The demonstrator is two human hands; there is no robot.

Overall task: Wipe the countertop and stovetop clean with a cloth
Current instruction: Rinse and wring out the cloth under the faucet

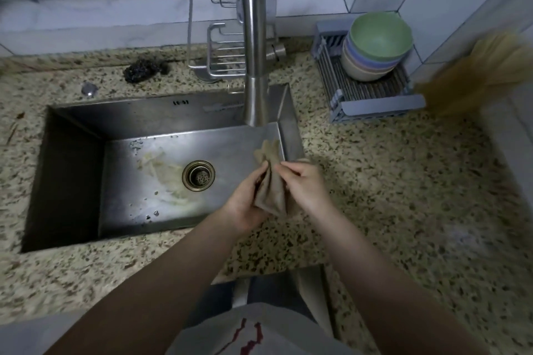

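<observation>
A bunched brown cloth (272, 184) is held upright over the right end of the steel sink (75, 170). My left hand (245, 199) grips its lower part from the left. My right hand (305, 184) pinches it from the right, fingers curled round the fabric. The speckled granite countertop (403, 196) surrounds the sink. The stovetop is out of view.
A tall steel faucet (255, 52) rises just behind my hands. Pale food scraps (164, 176) lie by the drain (198, 176). Stacked bowls (375, 46) sit on a grey rack (375, 106) at back right. A dark scrubber (142, 69) and a wire caddy (225, 52) stand behind the sink.
</observation>
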